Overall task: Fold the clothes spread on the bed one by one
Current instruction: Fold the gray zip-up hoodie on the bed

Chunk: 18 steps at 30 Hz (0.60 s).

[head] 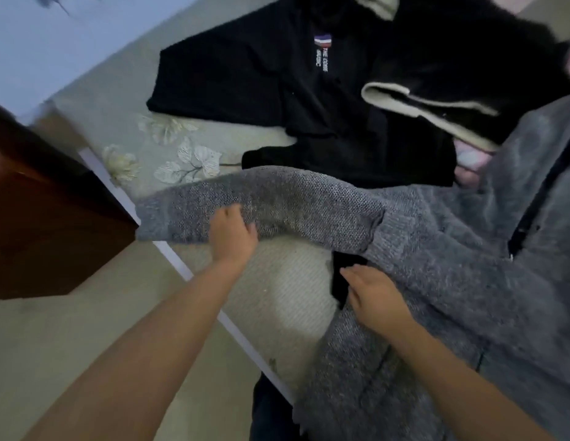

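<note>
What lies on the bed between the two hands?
In the head view, between the left hand and right hand shows bare cream textured bedsheet, bordered by the grey knitted sweater.

You are looking at a speckled grey knitted sweater, its yarn flecked light and dark, with a black strip along its opening. Beyond it lies a black ribbed garment carrying small white lettering and a tag striped blue, white and red. Beside that you see a black fleecy garment with a cream lining. The pale green bedsheet under them is printed with whitish leaves and flowers. The wooden cabinet at your left is dark reddish brown, and the floor is beige.
</note>
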### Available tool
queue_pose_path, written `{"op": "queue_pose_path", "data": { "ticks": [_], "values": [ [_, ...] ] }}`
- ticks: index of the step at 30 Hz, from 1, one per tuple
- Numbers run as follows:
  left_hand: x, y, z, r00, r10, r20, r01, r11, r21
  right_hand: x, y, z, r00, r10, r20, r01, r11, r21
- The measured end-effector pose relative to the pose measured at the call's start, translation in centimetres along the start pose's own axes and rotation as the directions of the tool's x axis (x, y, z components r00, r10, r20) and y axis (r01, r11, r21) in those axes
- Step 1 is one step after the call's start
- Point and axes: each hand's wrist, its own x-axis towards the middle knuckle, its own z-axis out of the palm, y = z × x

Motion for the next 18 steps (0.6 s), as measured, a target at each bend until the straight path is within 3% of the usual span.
{"op": "queue_pose_path", "data": {
  "ticks": [2, 4, 7, 9, 11, 14, 16, 18],
  "values": [
    [-1.2, -1.6, 2.2, 0.979, -0.177, 0.096, 0.185, 0.98, -0.075, 0.4, 0.3, -0.5, 0.991, 0.003, -0.131, 0.002, 0.999, 0.036],
    [-1.9, -2.6, 3.7, 0.948, -0.3, 0.106, 0.312, 0.94, -0.136, 1.0, 1.1, -0.8, 0.987, 0.074, -0.146, -0.07, 0.997, 0.032],
    [-0.8, -3.0, 4.6, 0.896, -0.44, 0.055, 0.437, 0.857, -0.274, 1.4, 3.2, -0.5, 0.97, 0.24, 0.033, -0.235, 0.964, -0.127],
    [0.9, -2.8, 4.6, 0.815, -0.576, 0.054, 0.534, 0.713, -0.454, 1.8, 4.1, 0.1, 0.943, 0.279, 0.181, -0.245, 0.951, -0.189],
    [2.5, -2.8, 4.6, 0.699, -0.708, 0.098, 0.616, 0.528, -0.585, 2.4, 4.3, 0.9, 0.926, 0.293, 0.238, -0.258, 0.951, -0.168],
    [4.4, -3.1, 4.6, 0.577, -0.8, 0.164, 0.606, 0.285, -0.743, 3.3, 4.1, 1.6, 0.9, 0.327, 0.289, -0.309, 0.945, -0.109],
    [5.1, -3.0, 4.4, 0.62, -0.765, 0.172, 0.524, 0.241, -0.817, 3.8, 4.2, 1.8, 0.889, 0.335, 0.313, -0.33, 0.941, -0.069],
    [5.5, -2.2, 3.9, 0.73, -0.671, 0.129, 0.436, 0.311, -0.844, 4.1, 4.5, 1.7, 0.881, 0.332, 0.336, -0.353, 0.936, -0.001]
  ]
}}
